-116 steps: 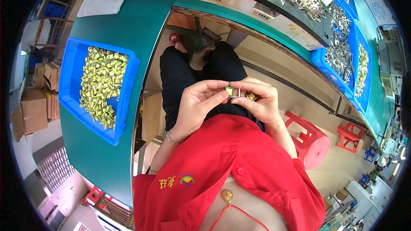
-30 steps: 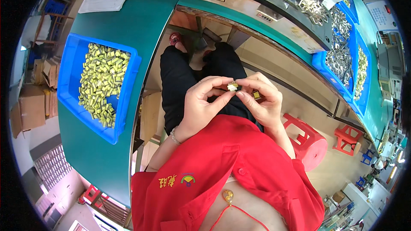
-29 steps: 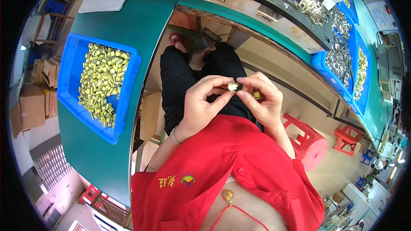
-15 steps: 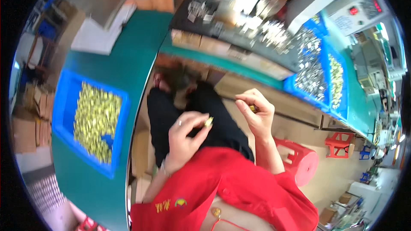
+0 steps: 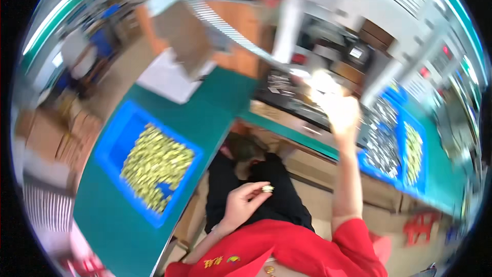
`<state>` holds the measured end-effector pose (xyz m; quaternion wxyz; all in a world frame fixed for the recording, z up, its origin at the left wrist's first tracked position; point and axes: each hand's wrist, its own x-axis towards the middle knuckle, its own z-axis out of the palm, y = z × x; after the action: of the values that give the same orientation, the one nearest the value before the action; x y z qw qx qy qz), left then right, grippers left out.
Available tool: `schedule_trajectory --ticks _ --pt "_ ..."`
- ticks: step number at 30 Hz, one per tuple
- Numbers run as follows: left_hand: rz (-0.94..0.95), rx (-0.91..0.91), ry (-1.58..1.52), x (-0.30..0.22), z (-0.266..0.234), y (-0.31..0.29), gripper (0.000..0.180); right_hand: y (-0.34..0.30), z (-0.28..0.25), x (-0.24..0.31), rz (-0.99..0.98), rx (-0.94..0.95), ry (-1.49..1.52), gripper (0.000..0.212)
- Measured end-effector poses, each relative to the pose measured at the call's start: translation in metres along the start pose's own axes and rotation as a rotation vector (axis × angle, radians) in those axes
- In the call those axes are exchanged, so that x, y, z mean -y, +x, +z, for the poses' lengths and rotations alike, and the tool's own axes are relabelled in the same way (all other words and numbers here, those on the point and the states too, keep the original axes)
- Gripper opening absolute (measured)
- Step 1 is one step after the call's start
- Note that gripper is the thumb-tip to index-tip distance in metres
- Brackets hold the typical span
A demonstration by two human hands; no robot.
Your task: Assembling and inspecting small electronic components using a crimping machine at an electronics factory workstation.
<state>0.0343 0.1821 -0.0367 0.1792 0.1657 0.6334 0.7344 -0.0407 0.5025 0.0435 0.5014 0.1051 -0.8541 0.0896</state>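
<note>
My left hand (image 5: pixel 243 205) is closed over my lap, pinching a small yellowish piece (image 5: pixel 267 189) between thumb and fingertips. My right hand (image 5: pixel 344 115) reaches out over the black work surface (image 5: pixel 292 103), under a bright light. Glare and motion blur hide its fingers and anything in them. Small shiny metal parts (image 5: pixel 279 83) lie on that surface, left of my right hand. A blue tray (image 5: pixel 110 146) on the green table to my left holds many small yellow-green pieces (image 5: pixel 159 164).
Right of my right arm stand a blue tray of silvery metal parts (image 5: pixel 382 141) and another with yellowish pieces (image 5: pixel 413 149). White paper (image 5: pixel 171 79) lies at the green table's (image 5: pixel 210 90) far end. A red stool (image 5: pixel 421 226) stands on the floor at right.
My right hand has stretched forward from above my lap to the lit work surface. My left hand keeps its pinch on the yellowish piece. The whole view has shifted with my head.
</note>
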Motion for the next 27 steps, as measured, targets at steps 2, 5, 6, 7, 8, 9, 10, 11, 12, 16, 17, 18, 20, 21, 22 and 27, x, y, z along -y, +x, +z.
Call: schedule_trajectory --ticks 2,5,6,7,8,9,10,11,12,16,17,18,20,21,22,27 --pt "0.033 -0.001 0.070 0.001 -0.005 0.000 0.026 0.008 -0.007 0.025 0.138 0.010 0.027 0.010" --pt "-0.028 0.041 -0.145 -0.004 -0.008 0.001 0.032 -0.008 -0.023 0.046 0.349 -0.042 0.045 0.008" --pt "-0.031 0.040 -0.191 -0.007 -0.008 0.002 0.032 -0.026 -0.030 0.049 0.835 0.011 0.438 0.010" --pt "-0.036 0.038 -0.235 -0.008 -0.010 0.001 0.032 -0.030 -0.034 0.064 1.116 -0.027 0.902 0.012" --pt "-0.026 0.012 -0.235 -0.008 -0.014 0.000 0.032 -0.038 -0.038 0.078 1.046 0.056 1.298 0.011" --pt "-0.027 0.031 -0.247 -0.008 -0.015 0.000 0.031 -0.048 -0.029 0.095 1.040 0.033 1.395 0.016" --pt "-0.030 0.053 -0.260 -0.009 -0.015 -0.001 0.031 -0.053 -0.032 0.112 1.088 0.165 1.395 0.018" --pt "-0.027 0.046 -0.259 -0.009 -0.015 -0.001 0.031 -0.064 -0.034 0.126 1.192 0.283 1.329 0.017" --pt "-0.031 0.063 -0.277 -0.008 -0.012 -0.002 0.031 -0.076 -0.035 0.133 1.210 0.427 1.331 0.017" --pt "0.067 0.093 -0.187 -0.005 0.000 0.001 0.028 -0.079 -0.041 0.175 0.970 0.557 1.069 0.026" --pt "0.090 0.094 -0.122 -0.008 0.003 0.002 0.027 -0.084 -0.041 0.176 0.902 0.542 0.959 0.027" --pt "0.091 0.100 -0.122 -0.009 0.003 0.002 0.027 -0.087 -0.042 0.177 0.832 0.527 0.850 0.028" --pt "0.093 0.167 0.010 -0.011 0.001 0.002 0.029 -0.087 -0.046 0.174 0.812 0.544 0.836 0.026" --pt "0.094 0.169 0.008 -0.014 0.000 0.002 0.029 -0.087 -0.047 0.173 0.789 0.566 0.828 0.024" --pt "0.129 0.203 0.134 -0.017 -0.001 0.001 0.030 -0.086 -0.050 0.173 0.790 0.568 0.825 0.024" --pt "0.178 0.210 0.318 -0.032 -0.008 -0.008 0.031 -0.083 -0.052 0.174 0.775 0.555 0.889 0.019"
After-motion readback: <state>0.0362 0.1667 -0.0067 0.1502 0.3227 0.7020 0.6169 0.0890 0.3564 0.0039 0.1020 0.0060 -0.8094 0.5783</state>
